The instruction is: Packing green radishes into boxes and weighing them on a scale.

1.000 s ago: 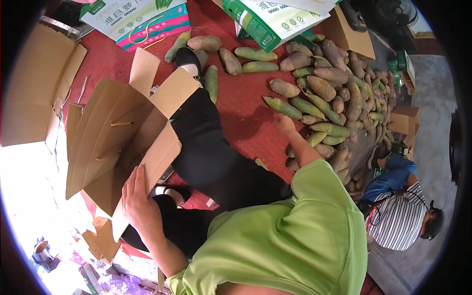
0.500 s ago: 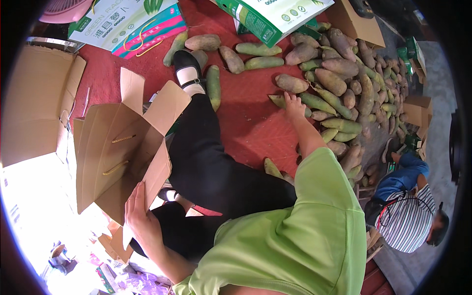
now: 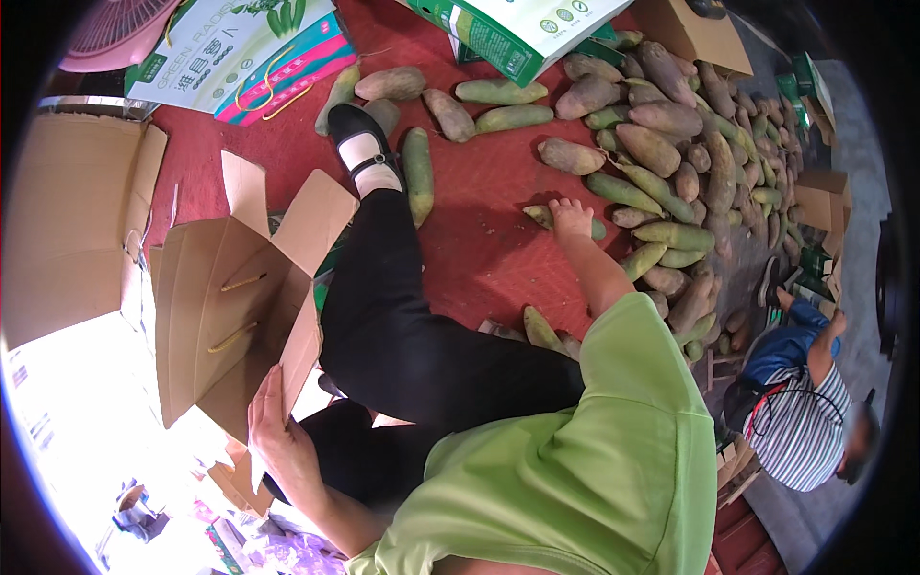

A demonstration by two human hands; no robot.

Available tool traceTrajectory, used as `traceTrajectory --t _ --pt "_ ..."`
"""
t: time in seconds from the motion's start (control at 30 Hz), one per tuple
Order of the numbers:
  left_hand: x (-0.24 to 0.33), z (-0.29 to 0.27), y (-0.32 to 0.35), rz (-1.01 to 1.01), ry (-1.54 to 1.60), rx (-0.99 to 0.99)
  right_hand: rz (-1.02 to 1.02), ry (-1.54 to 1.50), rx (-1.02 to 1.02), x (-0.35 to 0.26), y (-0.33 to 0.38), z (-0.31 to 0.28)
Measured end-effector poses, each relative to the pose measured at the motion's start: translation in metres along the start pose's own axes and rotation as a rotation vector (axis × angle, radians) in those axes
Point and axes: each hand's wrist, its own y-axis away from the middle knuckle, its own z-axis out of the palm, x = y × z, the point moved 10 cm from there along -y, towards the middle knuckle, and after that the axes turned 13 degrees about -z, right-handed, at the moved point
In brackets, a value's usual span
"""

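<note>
My right hand [image 3: 572, 222] is closed over a green radish [image 3: 537, 215] on the red floor covering, beside the near-left edge of a radish pile [image 3: 661, 153]. Both ends of that radish show past my fingers. At the lower left, my left hand [image 3: 280, 436] grips the edge flap of an open cardboard box [image 3: 206, 307] with yellow cord handles. The box leans against my leg, tilted, its upper flaps spread. I cannot see its bottom. Several loose radishes, including a long green one [image 3: 418, 177], lie near my black shoe [image 3: 362, 144].
Printed green-and-white cartons [image 3: 527, 34] and a bright carton [image 3: 240, 62] stand at the far side. A large cardboard box [image 3: 72, 220] and a pink fan [image 3: 120, 34] are at left. A person in a striped shirt [image 3: 800, 426] sits at right.
My right hand and the radish under it have shifted slightly nearer to me, away from the pile. My left hand stays on the flap. The person at right has moved an arm.
</note>
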Motion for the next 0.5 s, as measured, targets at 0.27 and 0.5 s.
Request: traceTrajectory --t 0.27,0.5 --pt "0.001 -0.003 0.002 0.033 0.000 0.020 -0.035 -0.124 0.018 -0.010 0.014 -0.020" --pt "0.003 -0.003 0.004 0.067 0.009 0.033 -0.010 -0.454 0.156 0.000 0.018 -0.044"
